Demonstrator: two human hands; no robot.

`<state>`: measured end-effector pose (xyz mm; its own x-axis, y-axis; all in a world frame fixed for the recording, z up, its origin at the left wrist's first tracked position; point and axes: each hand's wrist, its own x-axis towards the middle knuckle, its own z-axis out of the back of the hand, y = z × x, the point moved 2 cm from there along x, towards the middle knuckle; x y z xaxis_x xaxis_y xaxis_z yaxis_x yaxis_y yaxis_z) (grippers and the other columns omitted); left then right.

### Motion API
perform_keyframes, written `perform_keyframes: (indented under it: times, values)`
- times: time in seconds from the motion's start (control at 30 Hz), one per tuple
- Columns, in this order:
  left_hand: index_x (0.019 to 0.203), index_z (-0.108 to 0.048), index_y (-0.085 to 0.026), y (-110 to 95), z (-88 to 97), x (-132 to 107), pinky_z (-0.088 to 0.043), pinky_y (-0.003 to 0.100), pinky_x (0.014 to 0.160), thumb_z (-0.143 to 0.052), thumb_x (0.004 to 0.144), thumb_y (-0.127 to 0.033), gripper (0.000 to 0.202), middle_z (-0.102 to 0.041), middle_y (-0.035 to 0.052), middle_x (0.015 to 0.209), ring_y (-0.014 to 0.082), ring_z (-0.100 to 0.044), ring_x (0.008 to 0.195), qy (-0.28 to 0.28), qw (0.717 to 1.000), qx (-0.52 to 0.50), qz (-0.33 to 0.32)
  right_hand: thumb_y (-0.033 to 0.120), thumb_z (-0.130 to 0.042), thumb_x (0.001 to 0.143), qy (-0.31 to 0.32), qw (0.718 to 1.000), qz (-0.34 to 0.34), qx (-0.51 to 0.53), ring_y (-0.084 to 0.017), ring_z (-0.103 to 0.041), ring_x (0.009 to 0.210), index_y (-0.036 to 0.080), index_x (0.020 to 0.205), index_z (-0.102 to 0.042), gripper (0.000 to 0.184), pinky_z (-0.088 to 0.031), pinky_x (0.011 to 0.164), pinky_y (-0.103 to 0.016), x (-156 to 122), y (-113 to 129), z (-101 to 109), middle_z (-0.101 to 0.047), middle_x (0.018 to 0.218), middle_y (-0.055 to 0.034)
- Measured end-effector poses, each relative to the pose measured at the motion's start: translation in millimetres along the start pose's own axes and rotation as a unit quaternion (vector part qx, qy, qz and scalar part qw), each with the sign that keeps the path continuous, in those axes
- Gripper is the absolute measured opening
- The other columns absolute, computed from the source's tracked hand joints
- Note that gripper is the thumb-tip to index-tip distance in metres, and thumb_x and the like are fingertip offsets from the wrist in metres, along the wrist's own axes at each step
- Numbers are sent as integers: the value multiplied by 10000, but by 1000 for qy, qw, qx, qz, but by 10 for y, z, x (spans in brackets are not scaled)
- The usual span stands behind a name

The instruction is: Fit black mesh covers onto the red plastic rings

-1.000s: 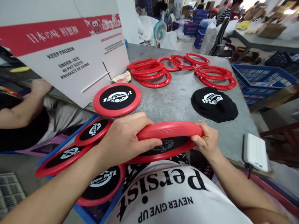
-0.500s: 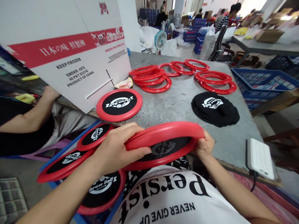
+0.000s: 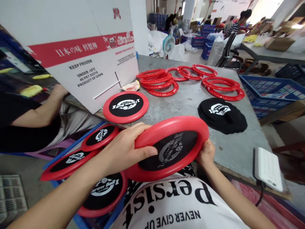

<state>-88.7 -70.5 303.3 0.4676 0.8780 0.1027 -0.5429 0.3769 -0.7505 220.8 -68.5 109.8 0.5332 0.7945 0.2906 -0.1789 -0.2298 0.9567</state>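
Note:
A red-rimmed throw disc (image 3: 173,151) with a black mesh centre is held tilted in front of my chest, its faint print facing me. My left hand (image 3: 133,146) grips its left rim, thumb lying over the mesh edge. On the right rim my right hand (image 3: 206,154) is closed, its fingertips partly hidden behind the disc. Just beyond lies a finished-looking disc (image 3: 126,106) with white "Throw Ball" lettering, flat on the table (image 3: 176,106). To the right of it rests a stack of black fabric circles (image 3: 222,116).
Several red plastic rings (image 3: 157,83) and more rings (image 3: 222,88) lie farther back. A white carton panel (image 3: 90,57) stands at left, a person's arm (image 3: 40,109) behind it. Discs (image 3: 100,137) fill a blue crate at lower left. A white power bank (image 3: 268,168) sits at the right edge.
The disc has tilted so that more of its mesh face shows toward me. Both hands keep hold of its rim. The camera view has shifted slightly.

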Motion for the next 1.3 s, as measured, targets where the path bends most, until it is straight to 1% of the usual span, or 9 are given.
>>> perform_keyframes:
  times: [0.2, 0.43, 0.5, 0.63, 0.77, 0.87, 1.07, 1.2, 1.3]
  values:
    - [1038, -664, -199, 206, -259, -147, -589, 334, 776, -651, 878, -522, 361, -726, 49, 972, 199, -683, 860, -72, 983, -167, 27, 822, -484, 840, -88, 987, -95, 94, -151, -505, 583, 186, 776, -577, 646, -467, 554, -302, 37, -106, -20, -591, 681, -4]
    - [915, -655, -199, -173, -258, -181, -525, 278, 651, -600, 912, -381, 190, -668, -1, 795, 145, -615, 701, -176, 982, 16, -66, 746, -554, 864, 14, 967, -160, 197, -221, -679, 917, 190, 1052, -663, 597, -562, 824, -370, -17, -23, -242, -732, 1016, -73]
    - [863, -641, -203, -311, -193, -227, -482, 256, 595, -605, 907, -353, 161, -634, -17, 746, 126, -581, 650, -157, 981, 66, -97, 744, -560, 859, 49, 975, -103, 191, -229, -687, 961, 197, 1053, -669, 590, -554, 870, -388, 138, 148, -212, -735, 1043, -82]
    - [767, -597, -212, -480, -141, -339, -409, 250, 519, -598, 895, -328, 173, -583, -35, 667, 111, -528, 570, -96, 976, 145, -134, 782, -469, 880, 134, 972, 150, 120, -284, -669, 1105, 216, 1131, -694, 659, -508, 1000, -479, 447, 880, -44, -715, 1176, -115]
    - [767, -590, -217, -512, -193, -409, -384, 256, 507, -602, 890, -329, 166, -581, -37, 653, 118, -531, 552, -62, 970, 183, -150, 722, -435, 946, 353, 860, 366, -35, -258, -701, 965, 200, 1095, -721, 613, -545, 879, -416, 381, 1669, -106, -747, 1024, -110]
    - [780, -605, -216, -476, -231, -432, -382, 264, 513, -611, 896, -376, 198, -603, -26, 676, 131, -554, 569, -51, 972, 190, -130, 706, -362, 984, 411, 802, 420, -108, -182, -651, 684, 157, 883, -701, 653, -495, 654, -316, 217, 1906, -284, -702, 761, -77]
    - [1165, -660, -273, -214, -199, -525, -530, 283, 734, -662, 881, -519, 377, -723, 9, 1047, 196, -690, 889, -12, 993, 114, -41, 642, -323, 1019, 319, 875, 344, -119, -139, -578, 555, 181, 717, -646, 639, -423, 549, -273, 134, 1506, -297, -632, 625, -24]
    - [1140, -672, -259, 118, -271, -671, -555, 286, 756, -716, 848, -480, 369, -729, 2, 1016, 193, -688, 877, -22, 999, 37, 18, 665, -317, 1006, 156, 957, 233, -73, -154, -520, 483, 190, 668, -627, 660, -368, 476, -290, 283, 1031, -50, -576, 545, -14]
    - [1076, -688, -228, 295, -427, -733, -562, 284, 727, -751, 812, -473, 365, -727, 11, 962, 189, -684, 835, -49, 998, -19, 17, 742, -363, 946, 2, 988, 152, -9, -164, -452, 469, 229, 598, -506, 636, -356, 459, -306, 382, 761, 56, -435, 484, 13]
